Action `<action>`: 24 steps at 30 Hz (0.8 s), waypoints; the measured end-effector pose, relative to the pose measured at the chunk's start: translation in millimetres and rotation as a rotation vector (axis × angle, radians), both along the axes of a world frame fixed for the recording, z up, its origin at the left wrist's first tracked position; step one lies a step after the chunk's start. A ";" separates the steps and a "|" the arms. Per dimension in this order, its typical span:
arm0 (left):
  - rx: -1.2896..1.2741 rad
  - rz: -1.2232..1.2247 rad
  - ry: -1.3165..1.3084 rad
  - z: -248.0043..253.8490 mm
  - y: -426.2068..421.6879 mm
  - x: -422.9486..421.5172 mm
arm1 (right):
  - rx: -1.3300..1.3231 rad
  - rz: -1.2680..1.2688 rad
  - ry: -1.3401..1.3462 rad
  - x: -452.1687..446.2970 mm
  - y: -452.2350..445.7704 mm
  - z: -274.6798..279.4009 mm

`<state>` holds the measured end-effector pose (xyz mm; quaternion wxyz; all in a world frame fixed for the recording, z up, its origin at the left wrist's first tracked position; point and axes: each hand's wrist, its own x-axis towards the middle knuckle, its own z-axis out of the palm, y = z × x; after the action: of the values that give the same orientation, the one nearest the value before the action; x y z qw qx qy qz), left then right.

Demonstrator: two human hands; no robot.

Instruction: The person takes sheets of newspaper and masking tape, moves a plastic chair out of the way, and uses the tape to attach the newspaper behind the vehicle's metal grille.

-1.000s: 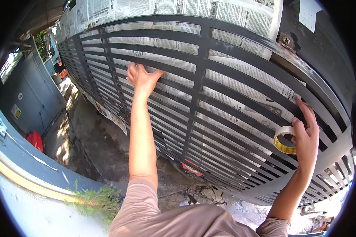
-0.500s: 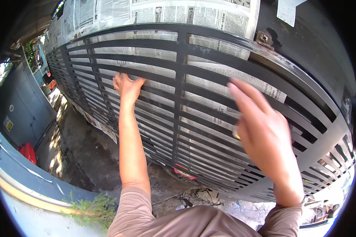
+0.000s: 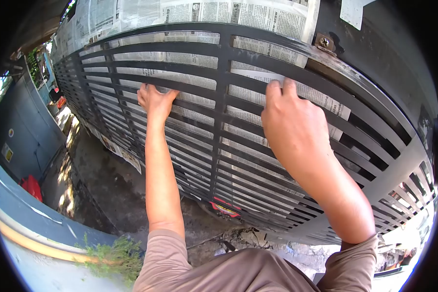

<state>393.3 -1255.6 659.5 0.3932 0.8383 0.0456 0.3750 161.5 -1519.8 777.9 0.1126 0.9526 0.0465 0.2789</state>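
Dark metal slats form a wide grille (image 3: 222, 97) with newspaper sheets (image 3: 321, 100) behind it. My left hand (image 3: 156, 103) is at the grille left of the upright bar, its fingers curled over a slat and the thumb out to the right. Its fingertips partly go into the gap and are hidden. Right of the bar, my right hand (image 3: 294, 117) is bent at the fingers, with the tips in a gap against the newspaper near a folded white edge. The thumb of this hand does not show.
More newspaper (image 3: 190, 12) covers the surface above the grille. A screwed metal bracket (image 3: 324, 43) sits at upper right. At left stand a grey metal door (image 3: 27, 131) and a red object (image 3: 31, 189). A green plant (image 3: 113, 258) grows by the low wall.
My right hand has moved up and left from in front of the slats, and its fingertips now reach into a gap at the newspaper. My left hand stays at its slat.
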 end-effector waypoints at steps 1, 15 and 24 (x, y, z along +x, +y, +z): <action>0.005 -0.001 0.003 1.6 -0.3 -0.8 | 0.021 0.000 -0.039 -4.1 -6.0 -4.0; 0.036 -0.003 -0.016 -1.7 5.4 9.7 | 0.125 0.192 -0.242 -15.0 -39.4 -16.9; -0.003 0.058 -0.089 -3.4 -7.5 9.1 | 0.281 0.474 -0.396 -39.3 -48.4 63.7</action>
<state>402.4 -1263.1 656.2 0.3850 0.8186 0.0528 0.4230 122.2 -1568.2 841.6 -0.0807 0.8489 0.2051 0.4805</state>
